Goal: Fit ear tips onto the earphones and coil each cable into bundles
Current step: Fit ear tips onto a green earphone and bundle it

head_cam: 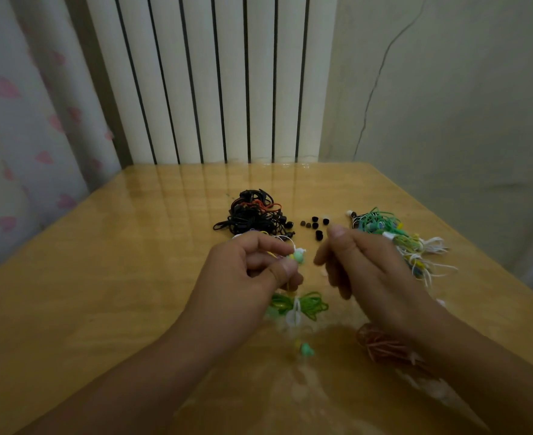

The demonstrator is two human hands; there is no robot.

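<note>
Forearms are reaching over the desk. Her left hand is pinching a green earbud, fingers clamped on it; the right hand is hovering beside, fingers loosely curled, seemingly empty. Loose tips are lying just beyond; she should be seating one squarely, holding the bud steady.

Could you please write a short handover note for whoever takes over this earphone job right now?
Left hand pinches a pale green earbud; its green cable bundle hangs below.
Right hand is beside it, fingers loosely curled; whether it holds a tip is unclear.
Loose black ear tips lie on the table, between the black earphone pile and the green and white pile.
Done: one bundle tied.
Left: its tips, remaining piles.
</note>
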